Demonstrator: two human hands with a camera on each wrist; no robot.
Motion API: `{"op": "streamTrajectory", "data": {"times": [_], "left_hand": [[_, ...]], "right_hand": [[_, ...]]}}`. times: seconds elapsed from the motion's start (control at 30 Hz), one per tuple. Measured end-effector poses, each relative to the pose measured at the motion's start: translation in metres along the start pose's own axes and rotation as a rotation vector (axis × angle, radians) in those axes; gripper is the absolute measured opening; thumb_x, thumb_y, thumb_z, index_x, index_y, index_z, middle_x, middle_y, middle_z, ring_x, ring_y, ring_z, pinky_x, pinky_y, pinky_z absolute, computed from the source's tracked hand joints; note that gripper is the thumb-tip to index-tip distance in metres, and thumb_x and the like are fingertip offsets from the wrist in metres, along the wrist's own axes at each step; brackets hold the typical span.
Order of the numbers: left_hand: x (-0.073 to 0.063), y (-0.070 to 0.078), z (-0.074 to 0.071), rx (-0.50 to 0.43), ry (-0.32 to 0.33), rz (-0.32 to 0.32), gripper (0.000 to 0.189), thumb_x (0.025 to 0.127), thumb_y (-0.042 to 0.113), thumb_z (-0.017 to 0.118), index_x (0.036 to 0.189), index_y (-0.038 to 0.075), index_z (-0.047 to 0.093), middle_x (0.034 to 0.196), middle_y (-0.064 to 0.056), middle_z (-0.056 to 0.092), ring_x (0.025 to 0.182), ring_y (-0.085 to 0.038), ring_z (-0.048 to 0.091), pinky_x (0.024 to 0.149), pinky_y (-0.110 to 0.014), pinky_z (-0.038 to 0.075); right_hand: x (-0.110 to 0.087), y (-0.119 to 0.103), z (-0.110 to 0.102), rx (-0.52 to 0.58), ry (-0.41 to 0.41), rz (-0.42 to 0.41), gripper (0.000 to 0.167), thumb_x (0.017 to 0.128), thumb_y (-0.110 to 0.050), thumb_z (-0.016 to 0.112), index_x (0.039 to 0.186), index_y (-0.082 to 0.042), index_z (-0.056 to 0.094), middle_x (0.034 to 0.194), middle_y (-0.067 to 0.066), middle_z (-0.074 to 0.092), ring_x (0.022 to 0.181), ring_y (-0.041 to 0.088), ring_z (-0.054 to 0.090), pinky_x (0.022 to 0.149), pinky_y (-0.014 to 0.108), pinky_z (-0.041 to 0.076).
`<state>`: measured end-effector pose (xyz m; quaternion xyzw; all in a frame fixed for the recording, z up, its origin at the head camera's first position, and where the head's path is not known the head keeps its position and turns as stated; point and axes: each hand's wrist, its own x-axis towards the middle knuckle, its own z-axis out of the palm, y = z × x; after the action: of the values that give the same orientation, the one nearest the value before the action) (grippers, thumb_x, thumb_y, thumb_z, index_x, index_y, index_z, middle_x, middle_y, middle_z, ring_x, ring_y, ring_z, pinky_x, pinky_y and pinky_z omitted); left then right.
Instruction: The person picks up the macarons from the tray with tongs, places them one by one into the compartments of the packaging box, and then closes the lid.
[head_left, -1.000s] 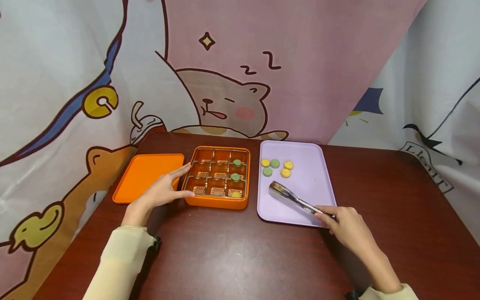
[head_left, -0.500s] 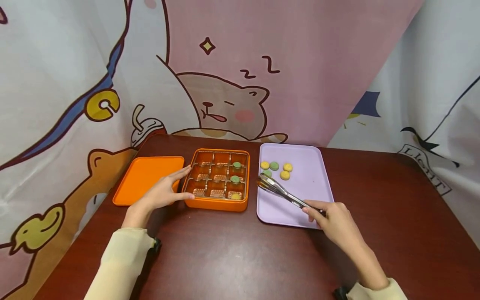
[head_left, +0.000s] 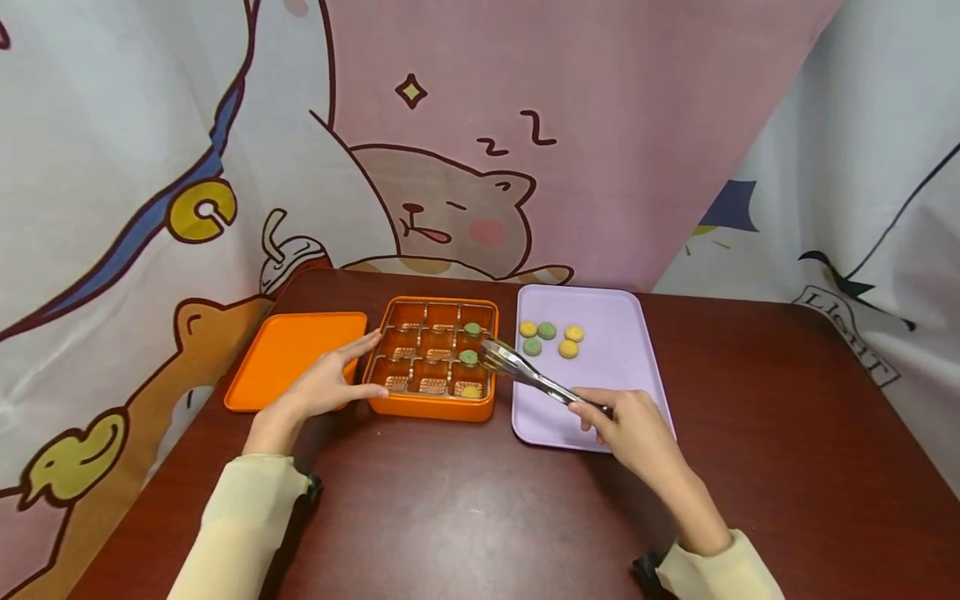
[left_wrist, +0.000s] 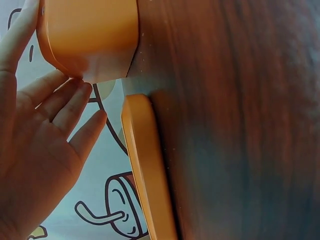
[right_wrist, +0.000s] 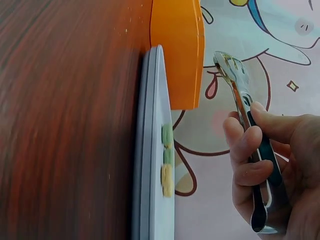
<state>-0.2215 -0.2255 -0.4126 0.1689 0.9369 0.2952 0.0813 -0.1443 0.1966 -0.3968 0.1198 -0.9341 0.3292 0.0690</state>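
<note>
My left hand [head_left: 327,384] rests against the left side of an orange box [head_left: 431,407], its thumb at the front rim and its fingers nearly straight in the left wrist view. A clear insert splits the box into several compartments; the right column holds two green cookies [head_left: 468,357] and one yellow cookie [head_left: 472,392]. My right hand [head_left: 637,429] grips metal tongs [head_left: 528,372], whose tips hover over the box's right edge. Whether anything sits between the tong tips, I cannot tell. Several green and yellow cookies [head_left: 567,349] lie on a lilac tray [head_left: 615,367] right of the box.
An orange lid [head_left: 288,354] lies flat on the table to the left of the box, partly behind my left hand. A printed cloth [head_left: 615,150] hangs behind the dark wooden table [head_left: 450,508].
My right hand has carried the tongs leftward, from over the lilac tray to the box's right edge. The left hand stays on the box, and the cookies on the tray keep their places.
</note>
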Motion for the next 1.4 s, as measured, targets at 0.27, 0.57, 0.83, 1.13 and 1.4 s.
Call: {"op": "streamTrajectory", "data": {"times": [0.27,0.57,0.83,1.13,1.4], "left_hand": [[0.001,0.0,0.0,0.007,0.006,0.002,0.097,0.084,0.047,0.078,0.159,0.014,0.026,0.166,-0.012,0.023,0.15,-0.042,0.026,0.117,-0.064,0.028],[0.011,0.003,-0.004,0.013,-0.005,0.007,0.096,0.083,0.046,0.078,0.159,0.017,0.028,0.165,-0.016,0.026,0.149,-0.044,0.028,0.116,-0.065,0.028],[0.003,-0.001,0.002,-0.015,-0.015,-0.011,0.096,0.083,0.042,0.08,0.159,0.015,0.028,0.166,-0.011,0.025,0.15,-0.04,0.027,0.117,-0.063,0.027],[0.002,-0.003,0.002,-0.025,-0.003,-0.003,0.098,0.082,0.045,0.079,0.159,0.014,0.028,0.166,-0.012,0.025,0.15,-0.041,0.027,0.117,-0.063,0.028],[0.004,-0.003,0.0,-0.03,-0.005,-0.007,0.097,0.083,0.042,0.079,0.159,0.015,0.026,0.166,-0.011,0.024,0.15,-0.041,0.026,0.118,-0.063,0.026]], "right_hand": [[0.01,-0.012,0.013,0.02,-0.036,-0.013,0.024,0.091,-0.024,0.072,0.109,-0.01,0.078,0.058,0.001,0.063,0.049,0.001,0.047,0.046,0.022,0.037],[0.018,-0.021,0.033,0.019,-0.064,-0.05,0.022,0.091,-0.024,0.072,0.108,-0.013,0.079,0.056,-0.004,0.059,0.049,0.002,0.045,0.047,0.022,0.037],[0.021,-0.025,0.046,-0.025,-0.099,-0.079,0.012,0.091,-0.025,0.072,0.098,-0.018,0.079,0.059,-0.006,0.062,0.05,0.003,0.039,0.047,0.021,0.033],[0.029,-0.033,0.041,-0.089,-0.119,-0.087,0.017,0.091,-0.025,0.072,0.105,-0.019,0.079,0.059,-0.004,0.065,0.05,0.005,0.041,0.048,0.022,0.033],[0.037,-0.037,0.039,-0.133,-0.132,-0.097,0.023,0.09,-0.026,0.073,0.111,-0.016,0.079,0.058,-0.006,0.063,0.051,0.006,0.045,0.049,0.024,0.036]]}}
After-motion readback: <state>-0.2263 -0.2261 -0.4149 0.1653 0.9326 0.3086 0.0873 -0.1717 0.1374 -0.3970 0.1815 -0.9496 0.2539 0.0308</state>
